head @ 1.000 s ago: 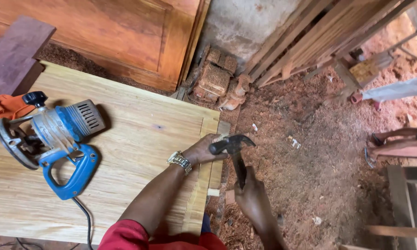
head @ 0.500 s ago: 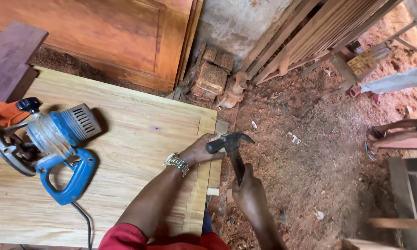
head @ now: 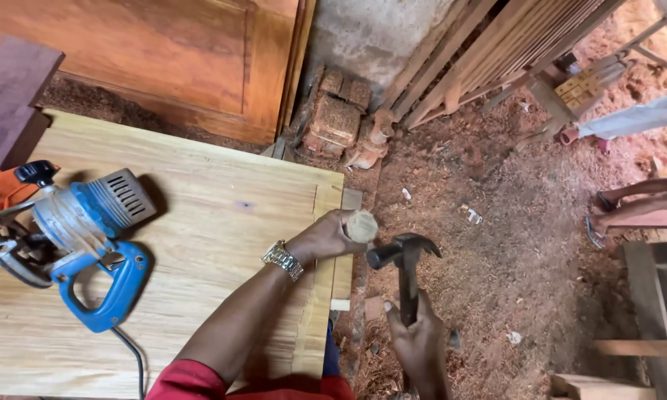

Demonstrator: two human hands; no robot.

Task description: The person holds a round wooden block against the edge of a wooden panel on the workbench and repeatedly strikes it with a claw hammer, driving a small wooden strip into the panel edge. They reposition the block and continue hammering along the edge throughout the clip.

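My left hand (head: pixel 326 237) rests at the right edge of a pale plywood panel (head: pixel 200 222) and grips a short round wooden piece (head: pixel 361 225) whose end faces outward. My right hand (head: pixel 420 344) holds the handle of a dark claw hammer (head: pixel 405 255). The hammer head hangs just right of the wooden piece, a small gap apart. A metal watch sits on my left wrist (head: pixel 281 259).
A blue electric router (head: pixel 81 237) with a cord lies on the panel's left side. A wooden door (head: pixel 148 59) leans behind. Bricks (head: pixel 337 115), stacked timber slats (head: pixel 496 52) and reddish sawdust floor (head: pixel 496 222) lie to the right. Another person's legs (head: pixel 637 200) show at the far right.
The hammer head has drawn back to the right, away from the panel edge, uncovering the round wooden piece in my left hand. The view has shifted slightly.
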